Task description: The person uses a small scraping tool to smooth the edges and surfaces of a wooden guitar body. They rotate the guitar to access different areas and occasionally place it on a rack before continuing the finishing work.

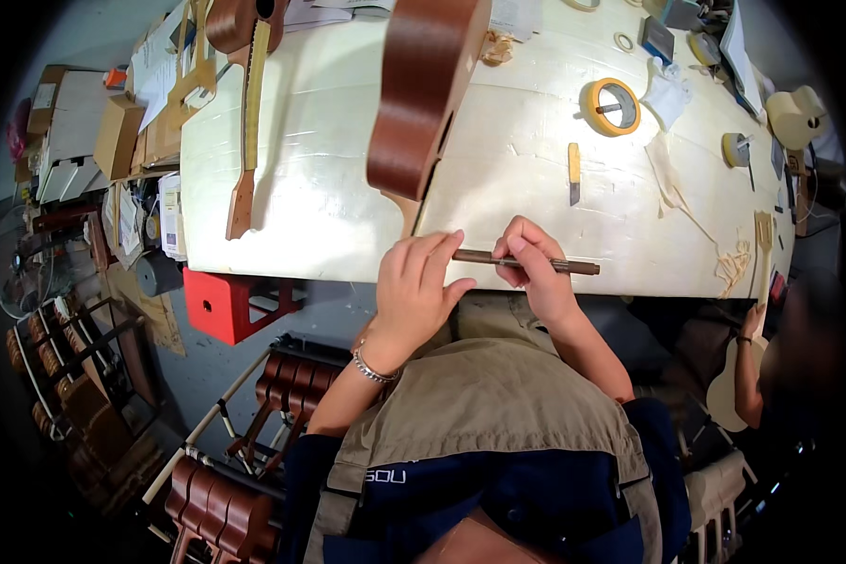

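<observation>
A reddish-brown ukulele (417,103) lies on the white table with its body away from me and its neck toward me. My left hand (412,287) is laid over the end of that neck, fingers bent around it and thumb apart; the headstock is hidden beneath. In my right hand (536,263) a slim brown marker pen (578,268) is pinched between thumb and fingers, nearly level. Its left end reaches close to my left fingertips; whether they touch, I cannot tell.
On the table (320,160) lie a second ukulele (244,122), a yellow-handled blade (574,174), a yellow tape roll (614,106) and shavings (498,49). A red stool (221,305) stands below the left edge. Racks of brown bodies (296,383) flank me. Another person's arm (748,376) holds a pale ukulele (724,395).
</observation>
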`<state>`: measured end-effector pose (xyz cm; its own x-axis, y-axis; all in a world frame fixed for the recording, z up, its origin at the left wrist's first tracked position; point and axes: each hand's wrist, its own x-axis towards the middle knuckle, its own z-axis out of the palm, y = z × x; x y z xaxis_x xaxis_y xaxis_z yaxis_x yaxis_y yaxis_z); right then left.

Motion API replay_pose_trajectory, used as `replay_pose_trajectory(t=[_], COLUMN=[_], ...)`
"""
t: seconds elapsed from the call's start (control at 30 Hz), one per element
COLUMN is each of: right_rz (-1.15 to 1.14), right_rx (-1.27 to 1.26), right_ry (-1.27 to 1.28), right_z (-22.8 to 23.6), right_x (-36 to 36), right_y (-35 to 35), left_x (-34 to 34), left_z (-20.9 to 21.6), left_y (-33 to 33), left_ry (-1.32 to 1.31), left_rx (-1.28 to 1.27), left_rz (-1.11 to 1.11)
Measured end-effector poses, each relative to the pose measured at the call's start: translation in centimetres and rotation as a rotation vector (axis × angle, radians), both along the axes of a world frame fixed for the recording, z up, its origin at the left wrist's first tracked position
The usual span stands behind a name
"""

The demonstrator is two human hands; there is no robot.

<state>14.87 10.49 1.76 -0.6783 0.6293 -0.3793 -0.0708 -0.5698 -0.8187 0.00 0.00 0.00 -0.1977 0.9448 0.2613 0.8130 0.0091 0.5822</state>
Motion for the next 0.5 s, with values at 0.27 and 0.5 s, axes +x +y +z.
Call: replay_pose_trajectory(t=[0.27, 0.5], right_rz=[0.137, -0.113], right_rx=[-0.039, 0.243], right_ry=[-0.182, -0.055], right_z=[2.4, 4.1], right_x=[-3.1, 2.0], right_y=[0.0, 1.5], left_x=[-4.1, -9.1], left_z=[0.3, 1.0], left_y=[1.6, -0.7], left_ry=[0.084, -0.143], left_rx=[0.026, -0.394], left_rz=[-0.322, -0.405])
